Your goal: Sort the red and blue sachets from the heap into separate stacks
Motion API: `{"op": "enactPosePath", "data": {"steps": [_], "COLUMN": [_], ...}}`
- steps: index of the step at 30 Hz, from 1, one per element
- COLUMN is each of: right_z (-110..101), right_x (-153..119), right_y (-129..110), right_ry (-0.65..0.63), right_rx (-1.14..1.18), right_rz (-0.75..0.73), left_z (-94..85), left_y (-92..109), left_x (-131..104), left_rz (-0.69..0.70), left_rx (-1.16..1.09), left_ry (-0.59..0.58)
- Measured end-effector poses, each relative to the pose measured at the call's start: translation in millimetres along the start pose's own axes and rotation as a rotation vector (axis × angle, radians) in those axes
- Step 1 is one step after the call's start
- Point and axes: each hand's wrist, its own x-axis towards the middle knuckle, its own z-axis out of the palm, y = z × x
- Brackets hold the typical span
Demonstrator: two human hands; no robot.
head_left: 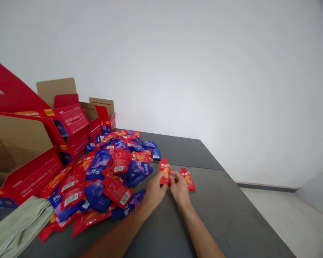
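We see left hand grip pinching a red pouch, mid-worktop, right of the red-and-blue pouch pile. Right hand is at the pouch's right edge; we can't tell if its grip is clenched. Second red pouch just right. Open red boxes left.

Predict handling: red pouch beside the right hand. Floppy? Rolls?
The red pouch is probably somewhat flexible, given its thin-looking packet form. It would likely slide rather than roll, lying flat on the dark table.
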Motion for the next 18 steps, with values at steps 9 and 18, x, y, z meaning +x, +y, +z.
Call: {"op": "enactPosePath", "data": {"steps": [9,18], "right_z": [-38.9,-83.1], "right_x": [15.7,1.0], "right_y": [-2.3,46.6], "right_ry": [-0.070,-0.062], "right_rx": [-0.446,-0.807], "right_rz": [-0.024,-0.117], "left_z": [38.5,83.9], "left_y": [-10.4,8.4], "left_x": [18.2,17.0], "left_rz": [-0.209,-0.116], "left_rx": [-0.391,-0.017], "left_ry": [-0.153,-0.196]}}
